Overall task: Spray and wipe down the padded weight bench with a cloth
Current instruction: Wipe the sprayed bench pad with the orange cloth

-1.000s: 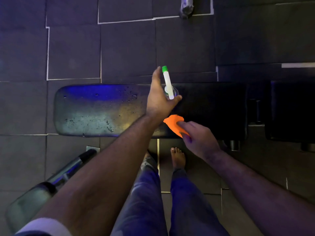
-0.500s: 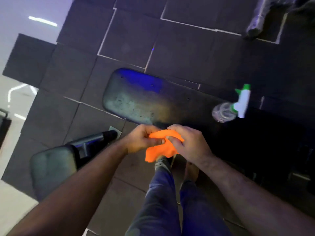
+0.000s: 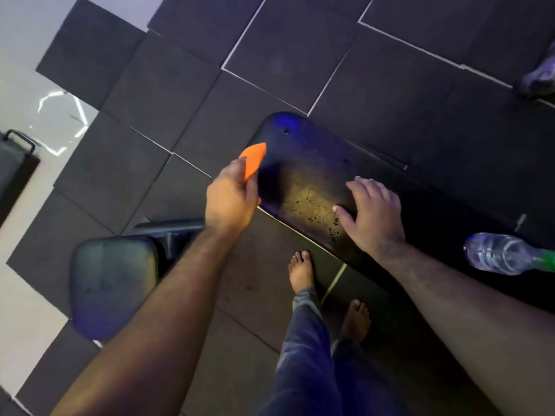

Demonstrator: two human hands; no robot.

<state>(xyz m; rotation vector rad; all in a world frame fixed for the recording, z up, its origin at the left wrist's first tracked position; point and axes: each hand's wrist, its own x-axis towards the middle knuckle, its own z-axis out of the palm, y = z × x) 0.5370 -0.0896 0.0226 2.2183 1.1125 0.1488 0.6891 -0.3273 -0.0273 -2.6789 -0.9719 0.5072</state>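
left hand [image 3: 231, 199] clutching small orange cloth [image 3: 253, 159], hovering at near end of black padded bench [image 3: 303, 175]. right hand [image 3: 372, 216] pressing flat, fingers spread, further along pad. clear plastic spray bottle [image 3: 504, 255] lying beyond it; risk: elbow nudging it, rolling off.

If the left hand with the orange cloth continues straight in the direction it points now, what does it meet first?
Most likely the bench pad. The left hand holds the orange cloth at the pad's near-left edge, pointing up and right across it. Its height above the pad is unclear, so it may only pass over the surface.
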